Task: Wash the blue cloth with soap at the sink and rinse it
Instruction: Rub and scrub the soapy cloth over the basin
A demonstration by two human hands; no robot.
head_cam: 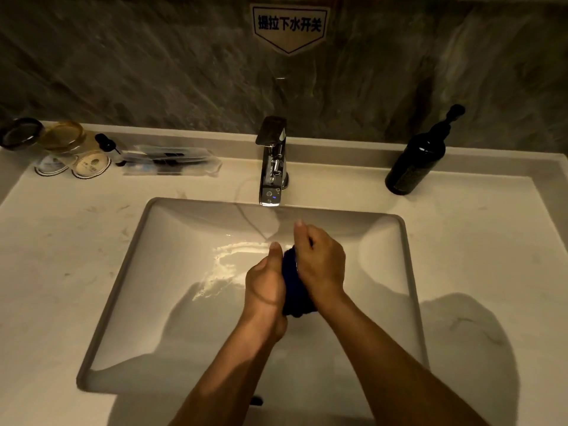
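Observation:
The blue cloth (295,290) is bunched up and pressed between both palms over the middle of the white rectangular sink (129,272). My left hand (266,284) grips its left side, thumb pointing up. My right hand (319,259) closes over its right side, fingers curled. Only a dark blue strip of cloth shows between the hands, with a little hanging below. The chrome faucet (272,161) stands behind the basin; no running stream is visible. A dark pump bottle (415,158), possibly soap, stands on the counter at the back right.
At the back left of the pale counter (61,241) lie glass cups (61,138), round coasters (89,167) and wrapped toiletry packets (172,161). A dark marbled wall with a sign (289,26) rises behind. The basin floor gleams wet left of the hands.

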